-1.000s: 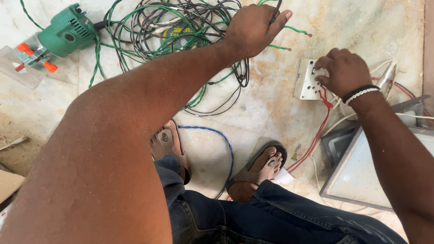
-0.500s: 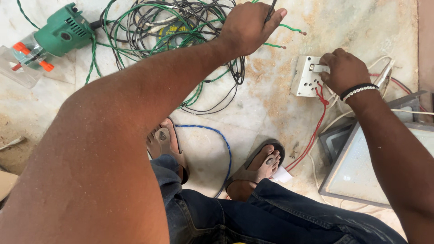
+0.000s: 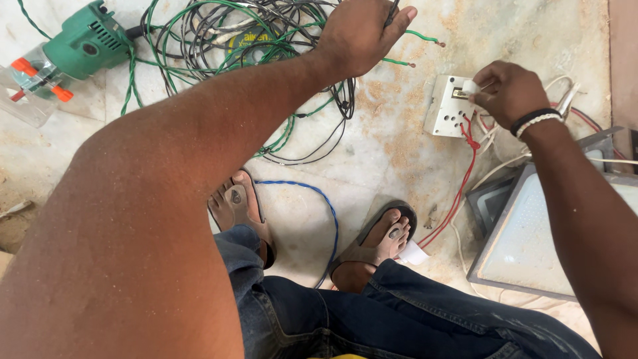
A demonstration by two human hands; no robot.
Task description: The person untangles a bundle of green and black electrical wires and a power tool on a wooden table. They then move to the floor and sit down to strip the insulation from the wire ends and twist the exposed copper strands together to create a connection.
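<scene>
My left hand [image 3: 362, 33] reaches far across the floor to the top of the view. Its fingers are closed on a thin dark rod or wire [image 3: 392, 9]; I cannot tell which. It hovers at the edge of a tangle of green and black wires [image 3: 252, 40]. My right hand [image 3: 508, 90], with a black and white wristband, pinches a small white part [image 3: 470, 86] against the top edge of a white switch plate [image 3: 446, 108] lying on the marble floor. Red wires [image 3: 465, 169] run from the plate toward my feet.
A green power drill [image 3: 86, 41] and a clear plastic case [image 3: 26, 90] lie at the top left. A flat floodlight panel [image 3: 541, 242] sits at the right. A blue wire [image 3: 322, 199] loops between my sandalled feet [image 3: 382, 242].
My right hand has lifted off the switch plate's face and now pinches the white part at its top edge. My left hand has shifted slightly farther away, still holding the dark thing.
</scene>
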